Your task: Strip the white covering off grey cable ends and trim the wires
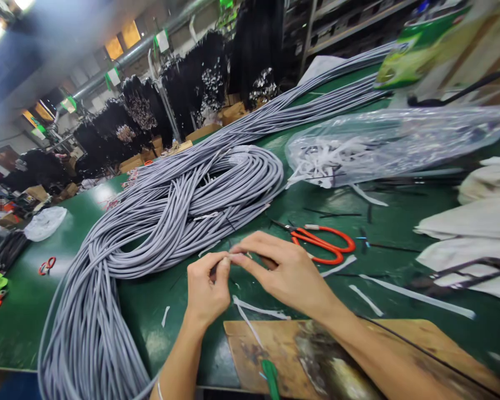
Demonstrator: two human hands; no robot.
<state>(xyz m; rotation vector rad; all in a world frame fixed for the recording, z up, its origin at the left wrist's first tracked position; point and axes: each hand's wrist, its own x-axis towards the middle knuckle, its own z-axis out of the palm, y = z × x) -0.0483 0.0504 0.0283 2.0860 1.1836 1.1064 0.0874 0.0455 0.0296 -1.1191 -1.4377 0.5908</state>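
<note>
My left hand (208,286) is closed in a pinch, thumb against the curled fingers. Its fingertips meet those of my right hand (285,272), whose thumb and forefinger are also pinched together. Whatever lies between the fingertips is too small or hidden to make out. Just beyond both hands lies a big bundle of grey cables (179,216), looped and piled over the green table (150,303). Orange-handled scissors (323,241) rest right beyond my right hand. White strips (262,308) are scattered near my wrists.
A clear plastic bag (400,144) of white pieces lies at the right. Nearer are white gloves (462,228) and dark pliers (466,272). Below my right forearm is a stained wooden board (270,344) with a green-handled tool (270,378). Small red scissors (46,265) lie left.
</note>
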